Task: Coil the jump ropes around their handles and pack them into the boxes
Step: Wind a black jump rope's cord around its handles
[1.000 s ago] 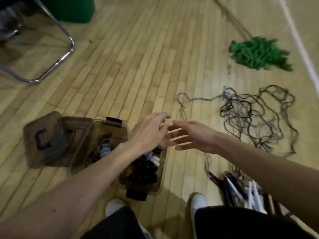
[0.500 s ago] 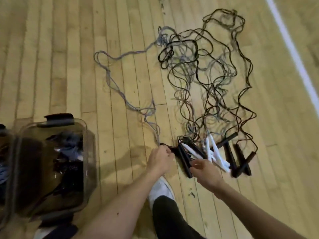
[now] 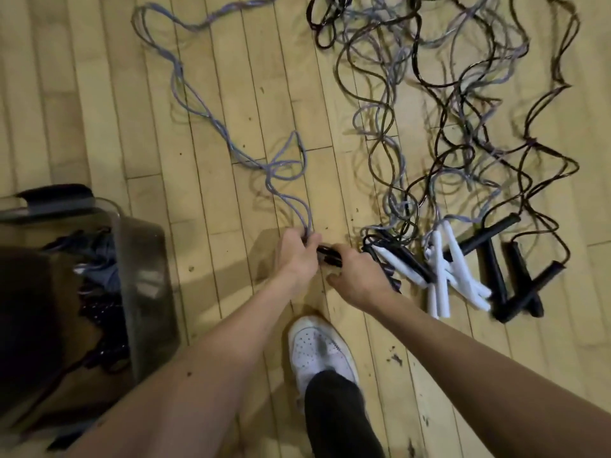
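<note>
moving on | both hands, a second ago above the clear plastic storage box [image 3: 142, 259], now down on the wooden plank floor [image 3: 231, 94] beside it | left hand [image 3: 297, 259] fingers curled round grey-lilac jump rope cord [image 3: 272, 167] and slim black handles [image 3: 327, 254]; right hand [image 3: 358, 276] fingers pinch those handles | next rope picked, coiling not begun

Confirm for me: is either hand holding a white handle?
No: the left hand and right hand both grip the black handles, while the white handles lie on the floor further right.
</note>
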